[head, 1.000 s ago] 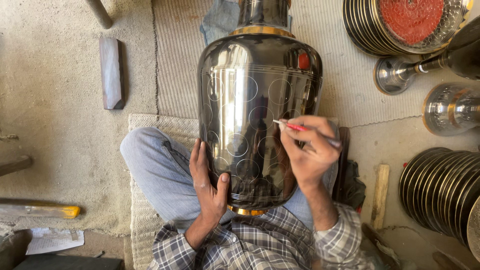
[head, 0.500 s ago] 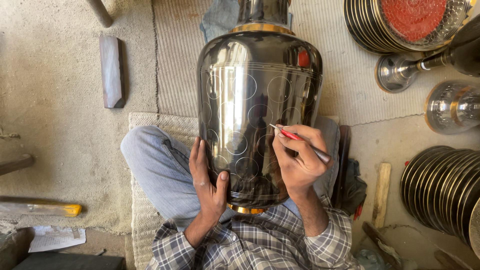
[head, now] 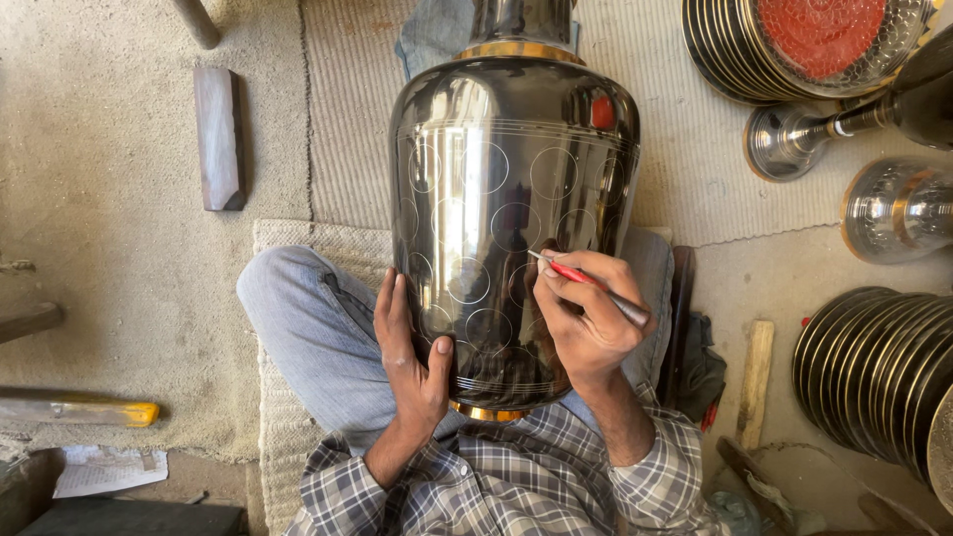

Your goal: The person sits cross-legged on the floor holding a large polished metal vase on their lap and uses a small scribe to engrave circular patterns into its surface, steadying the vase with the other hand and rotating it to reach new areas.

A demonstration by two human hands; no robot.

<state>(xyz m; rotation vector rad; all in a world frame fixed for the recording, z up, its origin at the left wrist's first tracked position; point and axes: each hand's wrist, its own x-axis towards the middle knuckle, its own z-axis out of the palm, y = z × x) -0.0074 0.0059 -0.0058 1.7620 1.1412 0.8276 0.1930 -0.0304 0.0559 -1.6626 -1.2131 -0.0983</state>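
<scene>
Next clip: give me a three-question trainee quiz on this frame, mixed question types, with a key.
1. True or false: the left hand steadies the vase.
2. The right hand holds: A) a brush, B) a red tool, C) a hammer.
3. Fill in: the marks scribed on the vase are ____.

Key: 1 true; 2 B; 3 circles.

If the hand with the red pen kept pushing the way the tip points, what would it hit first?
The right hand aims its red pen up and left, tip seemingly already at the dark shiny vase. Going on, it would likely meet the vase's wall among the scribed circles, though contact is hard to confirm.
</scene>
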